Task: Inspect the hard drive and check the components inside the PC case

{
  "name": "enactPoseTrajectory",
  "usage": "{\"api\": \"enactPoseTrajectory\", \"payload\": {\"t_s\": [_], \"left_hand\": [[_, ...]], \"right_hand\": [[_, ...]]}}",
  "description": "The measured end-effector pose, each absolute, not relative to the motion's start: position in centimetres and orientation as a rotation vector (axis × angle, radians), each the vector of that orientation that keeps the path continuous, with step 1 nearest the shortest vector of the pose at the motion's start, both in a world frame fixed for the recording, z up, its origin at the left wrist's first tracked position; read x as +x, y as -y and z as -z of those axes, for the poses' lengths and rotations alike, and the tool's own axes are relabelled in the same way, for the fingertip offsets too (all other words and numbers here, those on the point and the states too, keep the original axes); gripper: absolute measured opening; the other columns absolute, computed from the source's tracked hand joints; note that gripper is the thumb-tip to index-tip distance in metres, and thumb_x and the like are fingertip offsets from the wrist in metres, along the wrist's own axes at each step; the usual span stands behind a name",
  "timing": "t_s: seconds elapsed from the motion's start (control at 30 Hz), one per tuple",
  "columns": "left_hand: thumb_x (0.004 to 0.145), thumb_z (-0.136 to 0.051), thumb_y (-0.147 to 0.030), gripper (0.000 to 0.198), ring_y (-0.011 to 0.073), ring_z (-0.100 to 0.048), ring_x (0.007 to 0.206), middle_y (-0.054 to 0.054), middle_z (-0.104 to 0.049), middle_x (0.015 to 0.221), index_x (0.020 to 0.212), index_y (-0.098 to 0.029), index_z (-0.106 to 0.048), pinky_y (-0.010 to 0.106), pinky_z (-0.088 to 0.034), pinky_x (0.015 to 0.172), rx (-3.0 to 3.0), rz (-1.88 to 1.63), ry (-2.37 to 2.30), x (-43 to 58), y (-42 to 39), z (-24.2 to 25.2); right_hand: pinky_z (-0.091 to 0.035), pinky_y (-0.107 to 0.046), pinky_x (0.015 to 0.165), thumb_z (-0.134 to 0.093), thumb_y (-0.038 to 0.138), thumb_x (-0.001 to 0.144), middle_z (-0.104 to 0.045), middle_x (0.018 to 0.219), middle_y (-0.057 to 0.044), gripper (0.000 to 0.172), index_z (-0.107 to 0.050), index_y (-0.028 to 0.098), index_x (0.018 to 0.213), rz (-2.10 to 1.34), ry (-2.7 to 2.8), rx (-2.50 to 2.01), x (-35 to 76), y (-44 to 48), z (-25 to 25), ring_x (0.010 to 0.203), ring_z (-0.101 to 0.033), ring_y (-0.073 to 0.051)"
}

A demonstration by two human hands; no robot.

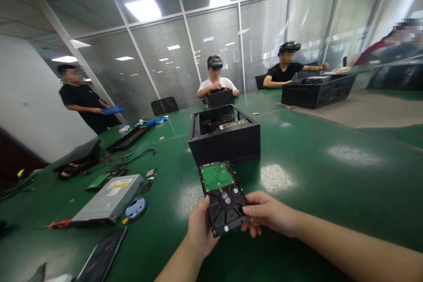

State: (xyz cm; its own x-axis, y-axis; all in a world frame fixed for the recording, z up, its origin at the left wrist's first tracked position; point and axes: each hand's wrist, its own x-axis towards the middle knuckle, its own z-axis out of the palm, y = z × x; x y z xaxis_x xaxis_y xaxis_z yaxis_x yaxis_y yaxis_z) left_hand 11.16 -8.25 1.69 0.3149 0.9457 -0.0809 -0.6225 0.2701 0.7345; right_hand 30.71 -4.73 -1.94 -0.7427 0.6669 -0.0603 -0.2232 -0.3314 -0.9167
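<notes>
Both my hands hold a hard disk drive above the green table, its underside up with the green circuit board showing. My left hand grips the drive's near left edge, thumb on top. My right hand pinches the right edge with closed fingers. Just beyond the drive stands an open black computer case with its top panel off.
A silver optical drive, a round blue disc-shaped object, a red-handled screwdriver, a phone, cables and black panels lie at the left. Two seated people work on cases across the table; another stands at the left holding a blue object.
</notes>
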Motion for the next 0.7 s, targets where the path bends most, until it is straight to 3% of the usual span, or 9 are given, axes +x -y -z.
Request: {"api": "enactPoseTrajectory", "payload": {"t_s": [0.07,0.2,0.47,0.57,0.7], "left_hand": [[0.083,-0.052,-0.062,0.063,0.0347,-0.067,0.105,0.019,-0.072,0.111,0.115,-0.009,-0.068,0.048,-0.051,0.091,0.666,-1.081,-0.478,11.3,8.4,-1.7],[0.088,-0.037,-0.066,0.079,0.0387,-0.065,0.107,0.027,-0.066,0.12,0.124,0.0,-0.061,0.053,-0.05,0.091,0.619,-1.082,-0.453,11.3,8.6,-1.7],[0.086,-0.048,-0.062,0.064,0.0334,-0.066,0.104,0.02,-0.067,0.12,0.122,-0.011,-0.062,0.051,-0.05,0.091,0.551,-1.412,-0.565,6.1,6.7,-4.1],[0.083,-0.052,-0.06,0.06,0.0312,-0.067,0.1,0.016,-0.069,0.115,0.126,-0.019,-0.059,0.046,-0.053,0.084,0.588,-1.547,-0.707,3.5,5.8,-4.8],[0.079,-0.058,-0.054,0.058,0.0229,-0.068,0.087,0.008,-0.07,0.103,0.125,-0.019,-0.059,0.035,-0.054,0.076,0.698,-1.695,-1.134,1.2,4.2,-4.1]], "right_hand": [[-0.041,-0.018,0.046,-0.072,0.043,0.08,-0.072,0.075,-0.01,0.037,-0.062,0.01,0.093,-2.192,1.233,-0.574,30.1,5.5,2.2,0.055,-0.066,-0.013],[-0.043,-0.02,0.05,-0.068,0.045,0.085,-0.071,0.078,-0.01,0.036,-0.059,0.011,0.095,-2.228,1.207,-0.553,29.1,6.4,2.8,0.059,-0.068,-0.014],[-0.051,-0.025,0.064,-0.066,0.035,0.088,-0.071,0.089,-0.012,0.035,-0.062,0.01,0.112,-2.272,1.354,-0.525,30.5,5.6,2.6,0.072,-0.07,-0.015],[-0.052,-0.026,0.066,-0.071,0.031,0.084,-0.071,0.092,-0.011,0.028,-0.066,0.011,0.103,-2.273,1.401,-0.486,30.6,5.4,2.3,0.075,-0.07,-0.015],[-0.053,-0.025,0.067,-0.08,0.024,0.073,-0.069,0.099,-0.009,0.018,-0.068,0.012,0.08,-2.202,1.477,-0.491,30.4,5.4,1.8,0.077,-0.069,-0.014]]}}
